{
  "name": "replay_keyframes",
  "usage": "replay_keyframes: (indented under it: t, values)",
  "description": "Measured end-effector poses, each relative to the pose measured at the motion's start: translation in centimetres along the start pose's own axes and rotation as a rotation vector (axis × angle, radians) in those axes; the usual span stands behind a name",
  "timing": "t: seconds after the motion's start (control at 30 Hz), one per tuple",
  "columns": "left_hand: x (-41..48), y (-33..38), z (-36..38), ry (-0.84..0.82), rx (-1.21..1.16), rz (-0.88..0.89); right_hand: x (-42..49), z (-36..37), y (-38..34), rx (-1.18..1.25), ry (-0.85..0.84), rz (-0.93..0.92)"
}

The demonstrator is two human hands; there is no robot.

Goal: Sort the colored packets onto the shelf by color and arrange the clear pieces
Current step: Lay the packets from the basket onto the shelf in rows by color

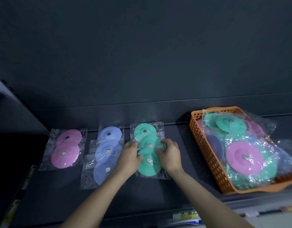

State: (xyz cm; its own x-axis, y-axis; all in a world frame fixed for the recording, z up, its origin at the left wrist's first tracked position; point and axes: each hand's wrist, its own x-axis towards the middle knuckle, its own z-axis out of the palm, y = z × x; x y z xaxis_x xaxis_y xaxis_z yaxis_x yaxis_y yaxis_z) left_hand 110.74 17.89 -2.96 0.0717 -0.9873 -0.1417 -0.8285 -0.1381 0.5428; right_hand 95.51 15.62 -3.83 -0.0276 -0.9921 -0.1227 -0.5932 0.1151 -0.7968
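The person is working at the dark shelf [174, 186], and the orange basket [207, 155] is standing on its right part. Just left of the basket the green packets [145, 131] are lying in a column of three, each one overlapping the next. Both hands are meeting on the middle green packet [149, 144] of this column. The left hand [130, 155] is taking the edge that is away from the basket, with curled fingers, and its thumb seems to be lying on the front green packet [148, 165]. The right hand [170, 155] is taking the edge on the basket side, with the fingers bent down onto the film. So both grips are narrow and closed on this one packet; how firmly they are pinching, I cannot tell. Farther from the basket the blue packets [108, 152] are lying in their own column, and farthest from it the pink packets [66, 148]. Inside the basket a loose heap of unsorted packets [243, 157] is waiting.

Each packet is looking like a thin flat coloured disc with a small metal centre, inside a clear bag. I am judging it as very light and a little flexible, and the film as smooth and slippery, so the packets are probably sliding easily over each other. It seems better to take hold at the disc rim through the bag, not at an empty film corner, which is only crumpling.
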Motion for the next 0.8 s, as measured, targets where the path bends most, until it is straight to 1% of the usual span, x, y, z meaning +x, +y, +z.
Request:
replay_keyframes:
  t: [0.07, 0.17, 0.23, 0.27, 0.33, 0.4, 0.47, 0.67, 0.8]
  values:
    - [-0.4, 0.0, -0.4, 0.032, 0.03, 0.054, -0.7, -0.9, 0.1, -0.146, -0.046, -0.126]
    - [-1.6, -1.0, -1.0, 0.105, 0.065, 0.143, -2.0, -2.4, 1.0, -0.421, -0.146, -0.386]
    - [-2.4, -2.5, -1.3, 0.175, 0.125, 0.202, -2.8, -2.8, 1.5, -0.517, -0.227, -0.465]
    - [-2.6, -3.6, -1.3, 0.194, 0.165, 0.206, -3.1, -2.7, 1.7, -0.532, -0.262, -0.475]
    - [-3.1, -5.4, -1.7, 0.171, 0.252, 0.158, -3.2, -2.1, 1.8, -0.539, -0.31, -0.465]
    - [-3.5, -6.5, -1.9, 0.084, 0.338, 0.048, -3.2, -1.3, 1.8, -0.545, -0.34, -0.432]
    - [-3.7, -7.5, -1.5, 0.014, 0.362, -0.006, -3.0, -0.7, 1.9, -0.563, -0.355, -0.41]
    - [-3.7, -8.1, -0.7, 0.001, 0.395, -0.024, -2.1, -0.3, 1.9, -0.559, -0.355, -0.405]
    - [-3.9, -7.5, -1.2, 0.049, 0.352, 0.003, -2.2, -0.7, 1.5, -0.541, -0.375, -0.398]
